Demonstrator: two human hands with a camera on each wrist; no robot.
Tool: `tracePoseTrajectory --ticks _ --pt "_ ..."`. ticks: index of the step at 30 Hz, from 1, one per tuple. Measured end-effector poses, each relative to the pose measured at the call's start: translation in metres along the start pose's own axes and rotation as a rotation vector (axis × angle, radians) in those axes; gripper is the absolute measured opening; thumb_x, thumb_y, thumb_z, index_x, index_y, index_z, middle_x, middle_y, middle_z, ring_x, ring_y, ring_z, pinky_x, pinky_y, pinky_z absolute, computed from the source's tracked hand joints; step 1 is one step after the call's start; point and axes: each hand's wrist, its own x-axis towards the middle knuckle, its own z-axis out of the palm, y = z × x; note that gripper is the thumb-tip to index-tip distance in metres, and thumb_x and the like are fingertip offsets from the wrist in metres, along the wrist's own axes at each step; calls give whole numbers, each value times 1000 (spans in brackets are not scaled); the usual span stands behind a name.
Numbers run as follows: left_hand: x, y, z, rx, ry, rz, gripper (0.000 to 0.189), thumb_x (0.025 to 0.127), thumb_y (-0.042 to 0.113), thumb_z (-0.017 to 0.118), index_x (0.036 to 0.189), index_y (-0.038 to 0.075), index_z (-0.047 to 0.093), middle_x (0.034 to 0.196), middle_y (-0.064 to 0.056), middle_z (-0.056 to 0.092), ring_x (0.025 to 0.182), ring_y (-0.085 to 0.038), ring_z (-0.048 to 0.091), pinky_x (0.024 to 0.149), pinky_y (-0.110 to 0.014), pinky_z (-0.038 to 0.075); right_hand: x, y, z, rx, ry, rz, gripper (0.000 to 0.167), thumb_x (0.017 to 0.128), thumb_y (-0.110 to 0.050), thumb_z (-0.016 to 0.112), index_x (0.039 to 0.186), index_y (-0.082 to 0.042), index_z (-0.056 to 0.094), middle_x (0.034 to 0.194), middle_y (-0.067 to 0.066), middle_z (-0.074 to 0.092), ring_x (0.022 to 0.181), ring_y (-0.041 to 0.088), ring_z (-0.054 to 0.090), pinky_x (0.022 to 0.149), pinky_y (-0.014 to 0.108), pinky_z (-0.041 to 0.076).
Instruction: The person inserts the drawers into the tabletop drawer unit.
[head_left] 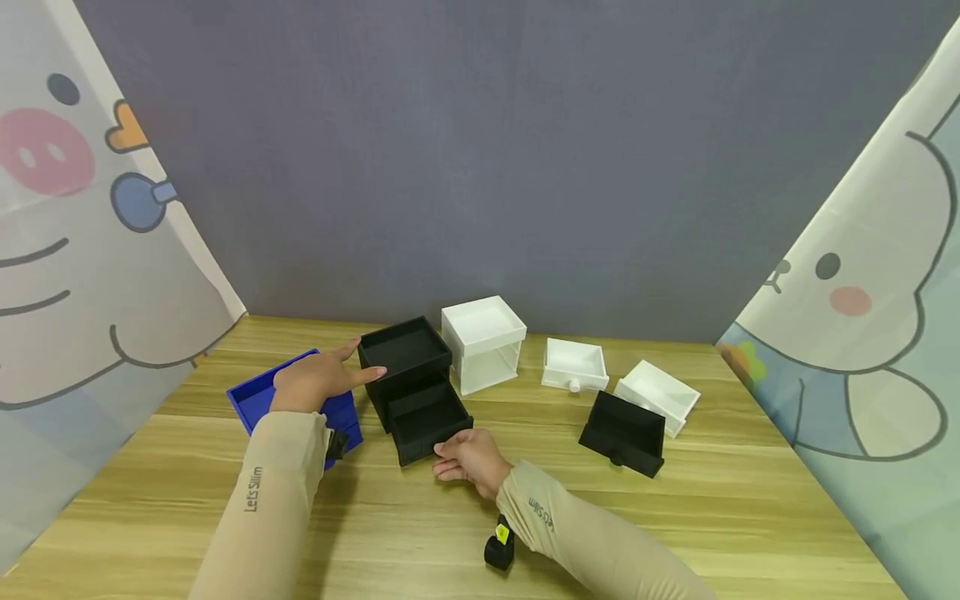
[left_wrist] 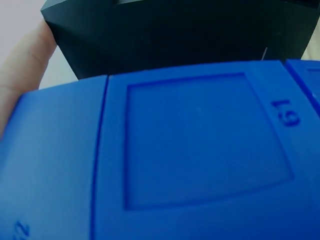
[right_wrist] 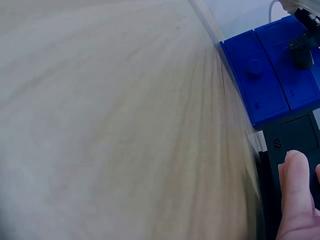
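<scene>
R hand (head_left: 471, 462) at the front of the part-open black drawer (head_left: 427, 412), thumb + fingers seemingly pinching it nr the lower edge; exact grip partly hidden. L hand (head_left: 315, 379) relaxed-flat, not clenched: thumb laid straight on the front rim of the black cabinet (head_left: 405, 348), index stretched to its L side. Drawer sits in the cabinet's lower slot, sticking out twd the person.

Blue cabinet (head_left: 251, 390) just L, partly under the L hand & wrist. White cabinet (head_left: 483, 327) just R of the black one, front slot w/o a drawer.

Further R: small white drawer (head_left: 574, 360) w/ round knob, then 2nd white drawer (head_left: 662, 390), tilted; loose black drawer (head_left: 624, 429) in front, can't tell if touching. All on wood bench (head_left: 420, 542); grey wall (head_left: 480, 167) behind, cartoon-print sheets (head_left: 45, 250) either side.
</scene>
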Motion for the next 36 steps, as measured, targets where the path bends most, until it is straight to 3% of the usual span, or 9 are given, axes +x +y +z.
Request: tracePoseTrajectory --ticks 9,16,19,23,29,36 --pt "0 0 -2 6 -26 -2 106 75 87 37 155 24 9 141 -34 34 93 -38 58 66 -44 39 -1 1 1 22 4 7 6 88 7 58 89 13 60 68 10 63 54 10 62 58 24 54" --pt "-2 -2 -4 9 -43 -2 106 76 87 34 155 23 7 144 -34 31 116 -52 46 79 -57 40 1 2 3 38 7 27 7 88 6 60 82 5 60 65 7 61 53 9 61 58 23 53" --pt "-3 -2 -3 10 -46 -3 105 77 87 34 155 22 7 144 -34 31 119 -54 42 82 -60 38 1 3 3 40 5 34 8 88 6 60 81 4 60 63 6 61 53 9 61 57 23 53" --pt "-5 -1 -3 3 -49 -3 104 78 86 35 155 22 7 144 -33 31 119 -53 43 80 -58 40 3 4 4 35 7 37 8 88 6 60 81 5 60 63 6 61 53 9 61 57 24 53" --pt "-4 2 -3 -1 -40 -1 102 78 85 37 155 23 9 140 -33 38 100 -42 57 69 -46 40 4 3 4 36 11 34 7 90 6 59 85 10 60 65 7 61 53 9 60 58 24 54" --pt "-3 3 -1 -9 -37 2 102 78 85 37 155 24 9 142 -32 36 111 -49 51 71 -49 41 8 3 3 46 20 40 6 90 7 58 85 10 60 67 8 61 54 9 61 59 24 54"
